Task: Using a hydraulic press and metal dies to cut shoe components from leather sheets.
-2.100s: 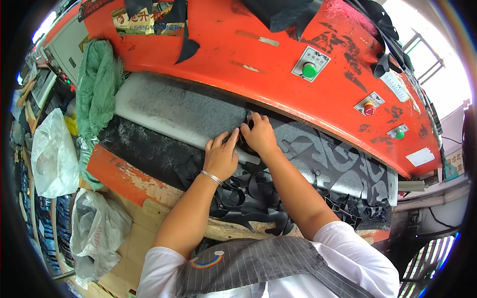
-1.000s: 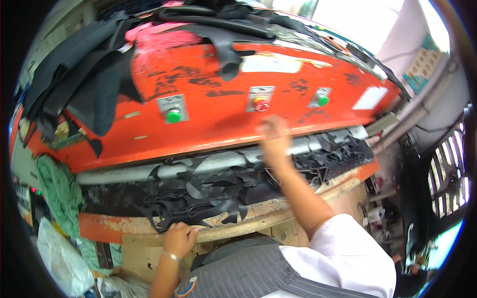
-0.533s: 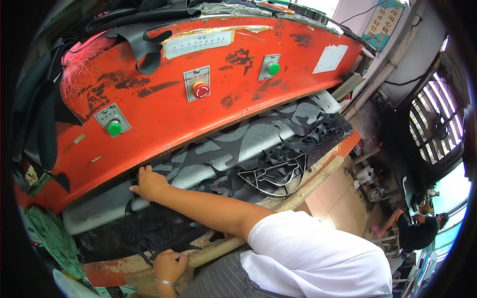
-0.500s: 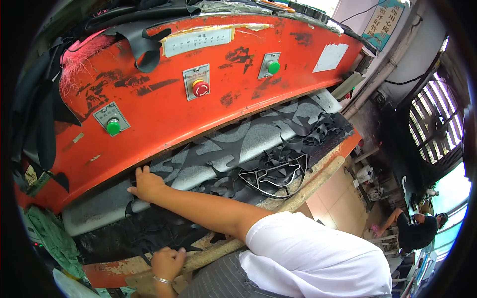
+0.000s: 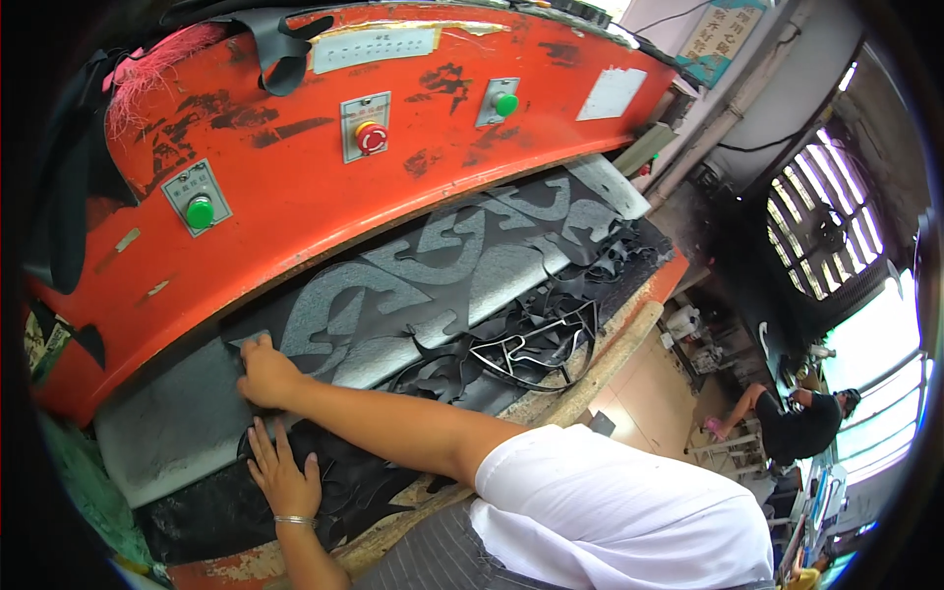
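My right hand [image 5: 268,376], its arm reaching across from the right, has its fingers closed on the left end of a black sheet [image 5: 398,313]. Curved shapes are cut out of that thin, leather-like sheet. Through its openings shows the pale grey cutting board [image 5: 167,418] beneath. Just nearer to me, my left hand [image 5: 285,474], with a bracelet at the wrist, lies with fingers spread on black scraps [image 5: 344,482] along the board's front edge. A metal cutting die [image 5: 536,349] rests on more scraps to the right, away from both hands.
Above the board stands the red machine front [image 5: 295,197] with two green buttons [image 5: 200,211] and a red knob [image 5: 372,138]. A worn wooden edge [image 5: 615,359] runs along the near side. Another person [image 5: 801,423] sits at the far right.
The cut-out sheet has come out toward me from beneath the red front, showing more of its openings. My left hand has moved forward from the near edge and spread its fingers.
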`<state>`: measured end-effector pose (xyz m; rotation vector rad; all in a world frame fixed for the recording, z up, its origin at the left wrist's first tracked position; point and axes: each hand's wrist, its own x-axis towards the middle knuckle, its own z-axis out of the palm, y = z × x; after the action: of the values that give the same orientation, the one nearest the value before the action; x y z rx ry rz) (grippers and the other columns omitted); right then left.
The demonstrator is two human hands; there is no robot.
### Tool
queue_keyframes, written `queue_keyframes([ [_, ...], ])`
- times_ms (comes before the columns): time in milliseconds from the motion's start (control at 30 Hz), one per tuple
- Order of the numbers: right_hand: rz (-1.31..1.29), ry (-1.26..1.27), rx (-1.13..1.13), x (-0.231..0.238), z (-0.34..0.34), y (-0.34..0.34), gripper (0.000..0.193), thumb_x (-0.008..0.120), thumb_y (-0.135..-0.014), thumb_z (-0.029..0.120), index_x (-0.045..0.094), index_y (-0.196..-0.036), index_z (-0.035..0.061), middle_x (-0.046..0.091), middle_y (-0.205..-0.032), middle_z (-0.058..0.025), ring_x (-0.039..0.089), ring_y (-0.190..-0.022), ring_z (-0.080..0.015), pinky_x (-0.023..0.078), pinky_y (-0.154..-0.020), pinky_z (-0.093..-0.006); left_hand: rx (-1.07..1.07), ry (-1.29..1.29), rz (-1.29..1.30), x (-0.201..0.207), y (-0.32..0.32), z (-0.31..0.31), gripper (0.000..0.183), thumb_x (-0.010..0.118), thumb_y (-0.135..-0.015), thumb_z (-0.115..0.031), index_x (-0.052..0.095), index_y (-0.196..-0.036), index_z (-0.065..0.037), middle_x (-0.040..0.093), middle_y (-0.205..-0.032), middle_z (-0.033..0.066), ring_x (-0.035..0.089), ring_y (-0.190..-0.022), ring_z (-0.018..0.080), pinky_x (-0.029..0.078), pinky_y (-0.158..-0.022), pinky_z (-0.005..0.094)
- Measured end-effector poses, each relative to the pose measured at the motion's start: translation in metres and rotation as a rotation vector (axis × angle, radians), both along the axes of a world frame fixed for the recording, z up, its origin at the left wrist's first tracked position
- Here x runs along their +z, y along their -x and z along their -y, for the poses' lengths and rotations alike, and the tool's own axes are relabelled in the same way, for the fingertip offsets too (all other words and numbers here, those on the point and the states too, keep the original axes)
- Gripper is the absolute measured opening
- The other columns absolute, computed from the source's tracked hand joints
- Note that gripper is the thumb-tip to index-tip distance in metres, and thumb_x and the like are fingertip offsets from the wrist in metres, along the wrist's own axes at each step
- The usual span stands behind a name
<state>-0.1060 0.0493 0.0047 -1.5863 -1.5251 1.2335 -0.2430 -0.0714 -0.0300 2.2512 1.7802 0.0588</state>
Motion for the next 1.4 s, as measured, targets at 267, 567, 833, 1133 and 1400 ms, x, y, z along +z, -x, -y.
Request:
queue_keyframes([
  [267,-0.294,-0.124,-0.194,-0.019,0.029,-0.136,0.046,0.061,-0.077,0.012,0.055,-0.121,-0.0008,0.061,-0.092,-0.0141,0.061,-0.059,-0.0192,0.050,-0.047,-0.0336,0.098,0.145,-0.093,0.034,-0.020,0.002,0.081,0.062,-0.083,-0.020,0.019,-0.152,-0.017,0.004,-0.160,0.0098,0.001,-0.147,0.0317,0.017,-0.108,0.0662],
  [567,0.255,-0.247,-0.610,-0.001,0.109,-0.368,0.052,0.064,-0.073,0.018,0.055,-0.121,-0.0007,0.059,-0.121,-0.0230,0.057,-0.112,-0.0364,0.045,-0.095,-0.0383,-0.099,-0.155,-0.122,0.024,0.002,0.055,0.042,0.048,-0.098,-0.029,0.056,-0.128,-0.001,0.055,-0.129,0.0231,0.049,-0.122,0.0376,0.036,-0.104,0.0421],
  [833,0.527,-0.281,-0.662,-0.005,0.207,-0.557,0.052,0.065,-0.079,0.012,0.053,-0.130,0.0068,0.058,-0.126,-0.0180,0.056,-0.115,-0.0292,0.045,-0.096,-0.0346,0.238,-0.134,0.345,0.052,-0.103,0.078,0.040,0.059,-0.086,-0.015,0.058,-0.123,-0.001,0.054,-0.130,0.0199,0.049,-0.123,0.0354,0.038,-0.101,0.0473],
  [1133,0.418,-0.317,-0.524,0.011,0.190,-0.622,0.047,0.064,-0.080,0.010,0.055,-0.125,0.0020,0.056,-0.125,-0.0220,0.054,-0.117,-0.0364,0.042,-0.100,-0.0385,-0.087,-0.290,0.267,0.008,-0.258,0.146,0.033,0.064,-0.083,-0.019,0.063,-0.111,-0.002,0.061,-0.117,0.0166,0.055,-0.111,0.0343,0.038,-0.098,0.0454],
  [1400,0.405,-0.491,0.013,0.017,0.115,-0.522,0.046,0.063,-0.083,0.015,0.055,-0.127,0.0037,0.058,-0.118,-0.0195,0.054,-0.112,-0.0370,0.044,-0.097,-0.0415,0.125,-0.373,0.303,0.013,-0.262,0.161,0.022,0.064,-0.082,-0.015,0.065,-0.099,-0.001,0.065,-0.100,0.0148,0.058,-0.094,0.0331,0.043,-0.086,0.0416],
])
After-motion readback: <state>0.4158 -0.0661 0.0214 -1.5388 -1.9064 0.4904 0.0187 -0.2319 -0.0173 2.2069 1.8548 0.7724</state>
